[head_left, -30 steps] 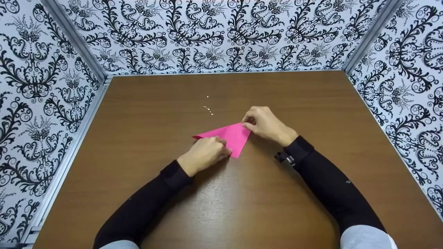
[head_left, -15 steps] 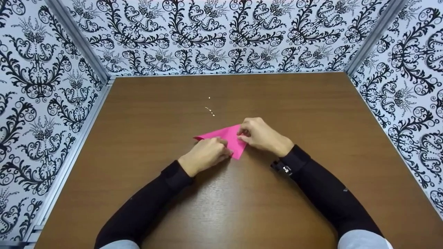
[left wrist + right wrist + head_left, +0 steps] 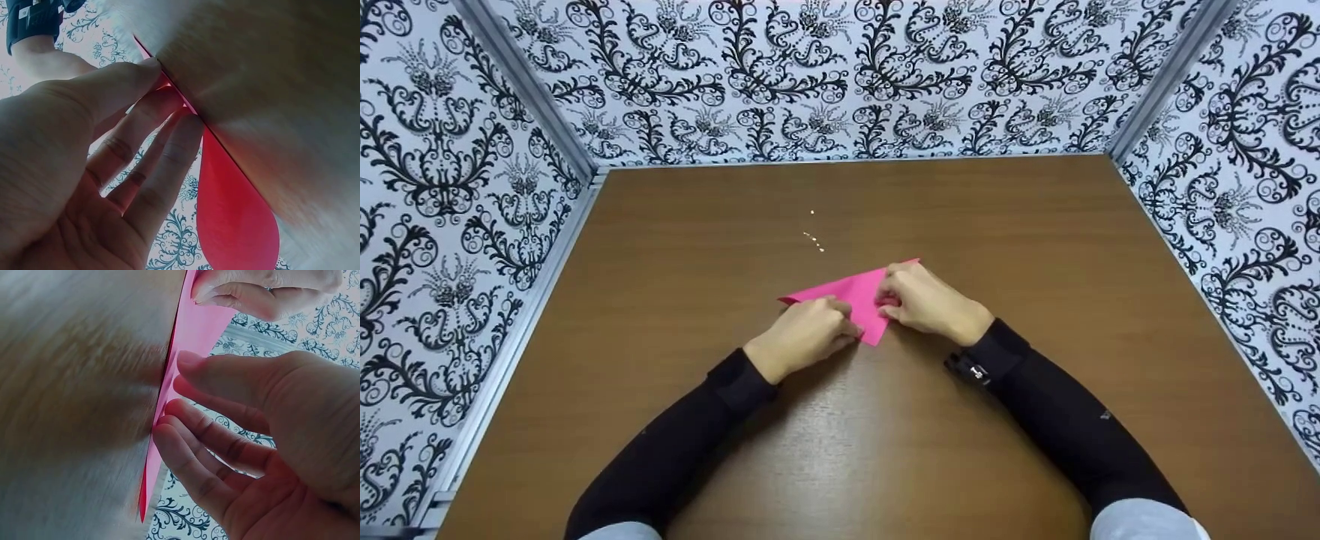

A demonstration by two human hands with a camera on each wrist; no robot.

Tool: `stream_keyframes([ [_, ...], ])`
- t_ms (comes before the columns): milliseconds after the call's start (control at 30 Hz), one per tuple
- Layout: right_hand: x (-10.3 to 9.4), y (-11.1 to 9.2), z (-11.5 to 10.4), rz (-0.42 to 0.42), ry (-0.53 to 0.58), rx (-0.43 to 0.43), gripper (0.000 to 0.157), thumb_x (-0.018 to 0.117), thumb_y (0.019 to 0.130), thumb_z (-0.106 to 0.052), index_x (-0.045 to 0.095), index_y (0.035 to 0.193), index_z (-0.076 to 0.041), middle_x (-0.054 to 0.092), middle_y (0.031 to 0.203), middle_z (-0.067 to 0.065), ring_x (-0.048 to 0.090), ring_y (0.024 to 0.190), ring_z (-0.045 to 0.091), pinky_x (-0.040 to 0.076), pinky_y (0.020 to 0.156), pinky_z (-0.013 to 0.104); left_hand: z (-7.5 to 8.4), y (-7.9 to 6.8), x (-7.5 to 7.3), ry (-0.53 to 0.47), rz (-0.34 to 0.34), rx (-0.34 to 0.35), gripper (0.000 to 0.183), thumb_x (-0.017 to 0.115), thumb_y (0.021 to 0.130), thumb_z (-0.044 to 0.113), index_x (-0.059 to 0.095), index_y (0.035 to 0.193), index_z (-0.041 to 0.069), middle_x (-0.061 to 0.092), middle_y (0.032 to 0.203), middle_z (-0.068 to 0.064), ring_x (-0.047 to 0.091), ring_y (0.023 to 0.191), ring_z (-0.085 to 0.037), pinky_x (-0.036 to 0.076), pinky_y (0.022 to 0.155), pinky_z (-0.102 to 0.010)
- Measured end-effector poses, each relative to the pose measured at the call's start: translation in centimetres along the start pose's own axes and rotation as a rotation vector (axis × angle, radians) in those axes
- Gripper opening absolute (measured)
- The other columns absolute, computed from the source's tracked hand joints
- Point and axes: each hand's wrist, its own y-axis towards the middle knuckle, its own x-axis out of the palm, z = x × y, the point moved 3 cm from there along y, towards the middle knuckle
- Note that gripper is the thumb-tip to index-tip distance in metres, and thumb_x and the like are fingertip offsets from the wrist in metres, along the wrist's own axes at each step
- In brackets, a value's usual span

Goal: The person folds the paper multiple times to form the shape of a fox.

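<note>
A sheet of bright pink paper (image 3: 870, 307), folded over into a roughly triangular shape, lies mid-table. My left hand (image 3: 802, 334) presses the paper's near side with thumb and fingertips. In the left wrist view, a rounded, uncreased loop of the pink paper (image 3: 237, 208) bulges beside those fingers. On the right part of the sheet rests my right hand (image 3: 934, 304), bent at the knuckles. The right wrist view has its fingertips touching the paper (image 3: 194, 326), with the thumb close to the forefinger. The paper's right corner sticks out behind this hand.
The brown wooden table (image 3: 735, 465) surrounds the paper. Several tiny pale specks (image 3: 814, 240) lie beyond it. Patterned black-and-white panels (image 3: 840, 82) in grey metal framing stand along the back and both sides.
My right hand has let go of the paper's upper right corner and moved down and slightly left onto the sheet. My left hand stays in place.
</note>
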Motion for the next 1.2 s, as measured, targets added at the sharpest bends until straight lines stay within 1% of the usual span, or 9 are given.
stream_keyframes([
  [133, 0.1, 0.1, -0.2, -0.005, 0.004, 0.008, 0.009, 0.09, 0.099, -0.005, 0.083, 0.094, -0.004, 0.075, 0.09, 0.012, 0.064, 0.09, 0.023, 0.057, 0.081, 0.038, -0.1, 0.0, 0.1, -0.008, -0.002, 0.001, 0.01, 0.086, 0.107, 0.014, 0.094, 0.103, 0.017, 0.073, 0.086, -0.004, 0.071, 0.078, -0.023, 0.065, 0.072, -0.039],
  [400, 0.4, -0.1, 0.0, 0.015, 0.026, 0.011, 0.009, 0.089, 0.099, -0.003, 0.084, 0.092, -0.004, 0.074, 0.091, 0.013, 0.067, 0.09, 0.023, 0.06, 0.08, 0.041, -0.2, 0.0, 0.1, -0.009, -0.016, -0.003, 0.008, 0.087, 0.106, 0.015, 0.095, 0.105, 0.018, 0.075, 0.087, -0.005, 0.071, 0.079, -0.023, 0.065, 0.072, -0.038],
  [600, 0.5, -0.4, 0.2, 0.032, 0.044, 0.021, 0.004, 0.091, 0.099, -0.003, 0.087, 0.097, -0.003, 0.078, 0.098, 0.014, 0.073, 0.093, 0.027, 0.065, 0.084, 0.046, -0.3, 0.1, -0.1, -0.062, -0.048, -0.012, 0.008, 0.086, 0.107, 0.015, 0.095, 0.107, 0.016, 0.08, 0.091, -0.005, 0.075, 0.081, -0.021, 0.067, 0.076, -0.038],
  [700, 0.5, -0.4, 0.3, 0.034, 0.053, 0.026, 0.003, 0.09, 0.099, -0.002, 0.088, 0.099, -0.004, 0.079, 0.101, 0.014, 0.075, 0.095, 0.028, 0.067, 0.084, 0.046, -0.4, 0.1, -0.1, -0.091, -0.053, -0.022, 0.008, 0.086, 0.108, 0.015, 0.094, 0.106, 0.015, 0.081, 0.091, -0.005, 0.076, 0.081, -0.019, 0.068, 0.076, -0.037],
  [867, 0.6, -0.5, 0.3, 0.031, 0.055, 0.038, 0.006, 0.087, 0.102, -0.001, 0.09, 0.101, -0.006, 0.08, 0.108, 0.013, 0.077, 0.097, 0.027, 0.068, 0.084, 0.045, -0.6, 0.0, -0.3, -0.144, -0.052, -0.041, 0.011, 0.084, 0.11, 0.017, 0.093, 0.104, 0.013, 0.08, 0.087, -0.006, 0.071, 0.078, -0.014, 0.065, 0.074, -0.035],
  [967, 0.7, -0.5, 0.3, 0.024, 0.056, 0.047, 0.005, 0.087, 0.103, -0.002, 0.089, 0.101, -0.006, 0.08, 0.109, 0.014, 0.077, 0.098, 0.028, 0.068, 0.085, 0.045, -0.6, 0.1, -0.6, -0.174, -0.038, -0.033, 0.011, 0.084, 0.109, 0.016, 0.093, 0.105, 0.011, 0.08, 0.087, -0.006, 0.067, 0.077, -0.013, 0.063, 0.074, -0.034],
  [1033, 0.6, -0.6, 0.3, 0.023, 0.058, 0.051, 0.005, 0.087, 0.104, -0.003, 0.089, 0.101, -0.006, 0.08, 0.109, 0.014, 0.077, 0.097, 0.029, 0.068, 0.085, 0.046, -0.6, 0.1, -0.9, -0.189, -0.025, -0.028, 0.009, 0.085, 0.108, 0.015, 0.093, 0.106, 0.011, 0.081, 0.088, -0.006, 0.066, 0.077, -0.013, 0.064, 0.075, -0.034],
  [1133, 0.6, -0.6, 0.3, 0.031, 0.05, 0.04, 0.005, 0.087, 0.103, -0.004, 0.089, 0.099, -0.006, 0.08, 0.107, 0.014, 0.077, 0.096, 0.028, 0.068, 0.084, 0.046, -0.7, 0.1, -1.5, -0.195, -0.011, -0.035, 0.009, 0.085, 0.108, 0.013, 0.093, 0.109, 0.01, 0.082, 0.09, -0.006, 0.068, 0.078, -0.015, 0.066, 0.077, -0.036],
  [1200, 0.6, -0.6, 0.2, 0.038, 0.043, 0.03, 0.005, 0.087, 0.103, -0.004, 0.089, 0.098, -0.006, 0.08, 0.105, 0.014, 0.076, 0.095, 0.028, 0.067, 0.083, 0.046, -0.8, 0.1, -2.0, -0.181, -0.005, -0.049, 0.009, 0.085, 0.109, 0.014, 0.093, 0.111, 0.011, 0.082, 0.091, -0.006, 0.07, 0.079, -0.016, 0.067, 0.077, -0.037],
])
